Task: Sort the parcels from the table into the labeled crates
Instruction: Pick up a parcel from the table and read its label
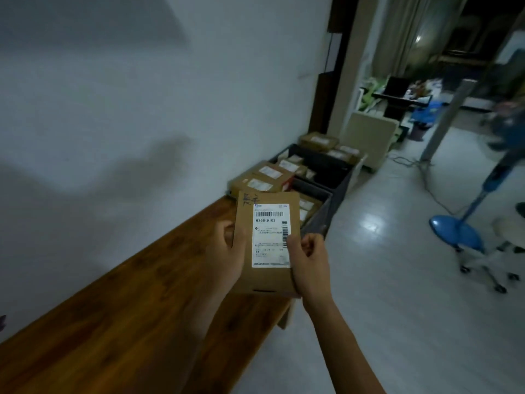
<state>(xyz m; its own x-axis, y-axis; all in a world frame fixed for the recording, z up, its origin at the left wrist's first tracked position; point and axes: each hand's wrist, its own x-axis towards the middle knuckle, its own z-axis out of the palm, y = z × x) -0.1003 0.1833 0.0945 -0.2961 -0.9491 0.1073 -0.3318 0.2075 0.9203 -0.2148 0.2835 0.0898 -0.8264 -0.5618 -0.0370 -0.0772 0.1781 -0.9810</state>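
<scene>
I hold a flat brown cardboard parcel (267, 243) with a white barcode label face up, above the far end of the wooden table (127, 302). My left hand (231, 251) grips its left edge. My right hand (308, 260) grips its right edge, thumb on the label. Beyond the table end stand dark crates (335, 191) on the floor along the wall, with several brown labelled parcels (264, 177) lying in and on them.
A white wall runs along the left. A beige box (369, 140) stands behind the crates. A blue fan stand (460, 228) and a wheeled stool (488, 260) are on the tiled floor at right, with cables near a grey pole (443, 126).
</scene>
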